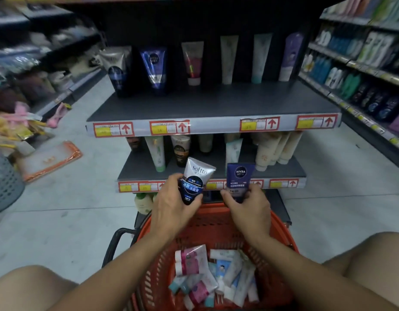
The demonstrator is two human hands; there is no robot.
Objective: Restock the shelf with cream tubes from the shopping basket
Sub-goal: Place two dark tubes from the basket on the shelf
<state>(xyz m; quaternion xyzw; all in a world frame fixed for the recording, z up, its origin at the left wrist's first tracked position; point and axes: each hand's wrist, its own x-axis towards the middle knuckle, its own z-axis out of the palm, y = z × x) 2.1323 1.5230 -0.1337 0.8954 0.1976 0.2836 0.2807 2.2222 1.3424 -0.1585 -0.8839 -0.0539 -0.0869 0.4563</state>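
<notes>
My left hand [171,202] grips a silver and dark blue Softto tube [195,178] by its lower end, cap down. My right hand [250,206] holds a dark blue Nivea Men tube [240,179] upright beside it. Both tubes are raised above the far rim of the red shopping basket [281,230], in front of the lower shelf's edge. Several pink, white and light blue tubes [213,277] lie in the basket's bottom. The upper shelf [216,104] carries a back row of standing tubes, among them a matching blue Nivea tube [154,68].
The lower shelf [144,164] holds several standing tubes. Aisles run left and right of this end shelf, with stocked shelves on both sides. An orange packet [50,160] lies on the floor at left, and a grey basket [4,182] stands at the left edge. My knees flank the red basket.
</notes>
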